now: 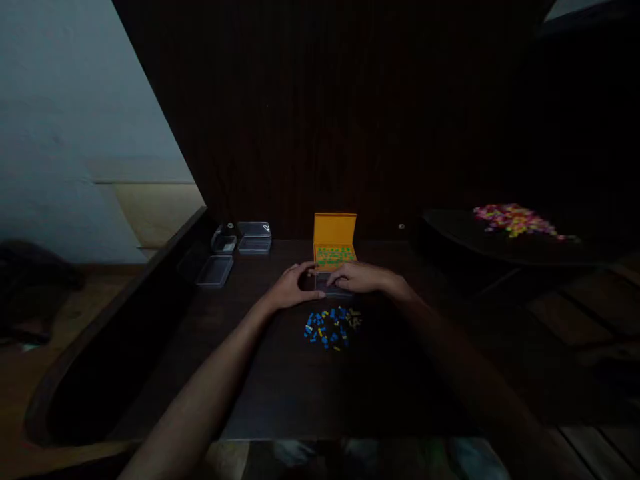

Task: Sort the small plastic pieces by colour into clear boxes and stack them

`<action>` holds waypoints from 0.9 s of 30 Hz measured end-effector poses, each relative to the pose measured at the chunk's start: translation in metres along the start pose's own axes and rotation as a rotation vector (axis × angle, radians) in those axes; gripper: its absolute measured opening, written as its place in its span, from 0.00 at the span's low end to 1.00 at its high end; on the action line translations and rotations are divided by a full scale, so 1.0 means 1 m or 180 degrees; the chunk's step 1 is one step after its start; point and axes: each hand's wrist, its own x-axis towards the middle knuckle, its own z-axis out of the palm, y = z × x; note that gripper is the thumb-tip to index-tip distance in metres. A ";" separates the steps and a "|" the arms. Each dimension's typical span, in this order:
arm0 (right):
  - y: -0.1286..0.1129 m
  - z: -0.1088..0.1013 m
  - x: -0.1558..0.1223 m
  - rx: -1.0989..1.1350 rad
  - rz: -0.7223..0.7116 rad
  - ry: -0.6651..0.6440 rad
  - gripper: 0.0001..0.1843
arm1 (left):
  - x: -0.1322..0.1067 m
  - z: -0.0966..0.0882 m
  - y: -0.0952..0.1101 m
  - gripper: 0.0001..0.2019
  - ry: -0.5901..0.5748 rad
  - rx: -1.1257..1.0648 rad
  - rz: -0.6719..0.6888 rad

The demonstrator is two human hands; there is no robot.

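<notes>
A small clear plastic box (320,283) lies on the dark table in front of me. My left hand (293,287) grips its left end, the fingers at the far side and the thumb along the near side. Over the box's right part, my right hand (359,277) points its fingertips down inside, fingers bent and close together; anything between them is too small or dark to make out. Just behind stands an open yellow box (335,230) with small green pieces (334,255) in it. Nearer to me is a loose pile of small blue and yellow pieces (327,328).
Several clear plastic cases stand at the back left, including an open case (255,245) and a shallow case (215,271). A raised side panel (115,320) bounds the table on the left. A heap of pink and yellow pieces (517,220) lies on a dark surface at right.
</notes>
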 end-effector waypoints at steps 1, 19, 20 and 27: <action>0.000 0.000 0.000 -0.0009 0.0022 0.0021 0.21 | 0.000 0.000 0.000 0.39 -0.0013 0.0006 -0.0010; 0.015 -0.006 -0.003 0.0015 0.0023 0.0288 0.17 | -0.001 -0.004 0.001 0.38 -0.0016 0.0030 -0.0030; 0.015 -0.007 -0.004 -0.0017 0.0032 0.0286 0.18 | -0.001 -0.004 0.001 0.38 -0.0018 0.0022 -0.0025; 0.007 -0.009 -0.005 -0.0049 0.0002 0.0250 0.18 | 0.000 -0.003 0.000 0.39 -0.0022 0.0065 -0.0049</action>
